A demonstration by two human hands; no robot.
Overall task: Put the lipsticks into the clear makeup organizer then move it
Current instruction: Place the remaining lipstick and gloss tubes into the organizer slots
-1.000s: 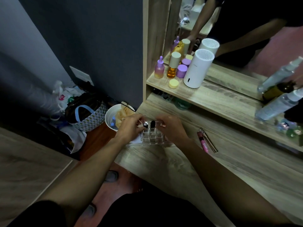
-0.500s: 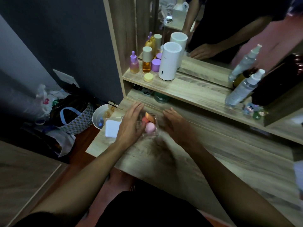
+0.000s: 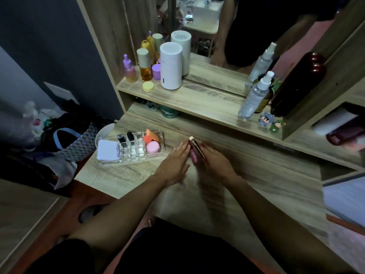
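The clear makeup organizer (image 3: 138,153) stands on the left part of the wooden desk (image 3: 246,175). Two black lipsticks (image 3: 126,137) stand upright in its back slots. It also holds orange and pink sponges (image 3: 152,142) and a white compact (image 3: 107,149). To its right, a pink lipstick tube (image 3: 193,156) and a rose-gold tube (image 3: 197,148) lie on the desk. My left hand (image 3: 173,165) rests flat just left of them, fingers apart and holding nothing. My right hand (image 3: 214,164) lies just right of them, fingertips touching the rose-gold tube without closing on it.
A shelf above the desk carries a white cylinder device (image 3: 170,66), small bottles (image 3: 145,65), spray bottles (image 3: 254,95) and a dark bottle (image 3: 298,84) before a mirror. A bag (image 3: 79,143) and a white bowl (image 3: 103,132) sit on the floor left. Papers (image 3: 345,198) lie at right.
Both hands have let go of the organizer and moved right to the two loose tubes. The organizer now stands uncovered at the left. The camera has swung right.
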